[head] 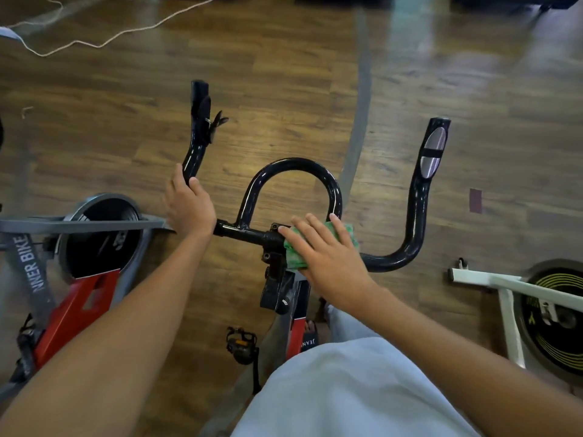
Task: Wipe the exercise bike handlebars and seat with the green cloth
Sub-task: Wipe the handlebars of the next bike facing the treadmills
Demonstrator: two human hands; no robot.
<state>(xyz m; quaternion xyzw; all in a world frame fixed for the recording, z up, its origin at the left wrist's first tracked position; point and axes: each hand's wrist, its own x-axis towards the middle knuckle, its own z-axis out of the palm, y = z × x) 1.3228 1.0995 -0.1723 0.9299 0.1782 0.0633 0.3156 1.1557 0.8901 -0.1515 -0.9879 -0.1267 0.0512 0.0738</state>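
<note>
The green cloth is pressed onto the black handlebars under the right hand's spread fingers; the left bend is gripped, apparently, by the left hand's curled fingers.

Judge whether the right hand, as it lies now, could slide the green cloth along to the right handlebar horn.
Probably yes: the right hand presses the green cloth on the bar, and the right handlebar horn shows nothing blocking it.

The right hand lies flat on the cloth, which sits on the handlebars just right of the centre clamp. Left of that hold, past the clamp, the left hand wraps the bend of the left bar; the loop bar rises beyond, between the two hands. A second bike stands left of the left hand, a third bike well right of the cloth, and a pedal lies below the clamp.
</note>
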